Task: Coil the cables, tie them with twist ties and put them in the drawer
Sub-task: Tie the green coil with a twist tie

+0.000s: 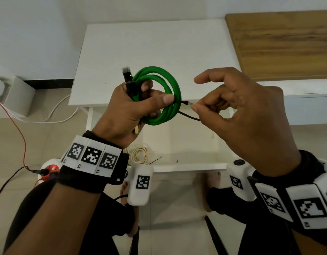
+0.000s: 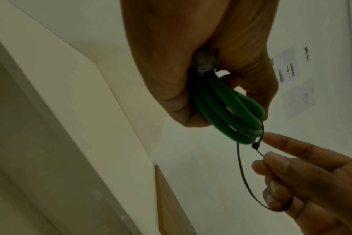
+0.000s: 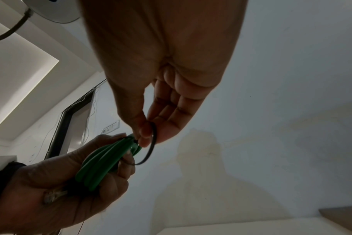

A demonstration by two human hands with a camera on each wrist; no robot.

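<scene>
A green network cable point(image 1: 170, 89) is wound into a coil of several loops, and my left hand point(image 1: 133, 105) grips it above the open white drawer point(image 1: 192, 142), with its black plug point(image 1: 128, 78) sticking up past the fingers. A thin black tie point(image 1: 188, 115) loops around the coil's right side. My right hand point(image 1: 195, 105) pinches the tie's tip just past its small head point(image 1: 185, 102), index finger held out. In the left wrist view the tie point(image 2: 243, 173) hangs in a long loop from the coil point(image 2: 227, 111) down to my right hand's fingers point(image 2: 271, 187). The right wrist view shows the same pinch beside the coil point(image 3: 103, 163).
A white desk top point(image 1: 159, 52) lies beyond the hands, and a wooden surface point(image 1: 288, 45) at the right. Inside the drawer lies a pale coiled cable point(image 1: 140, 153) and loose black ties point(image 1: 156, 160). White and red wires point(image 1: 21, 126) run over the floor at the left.
</scene>
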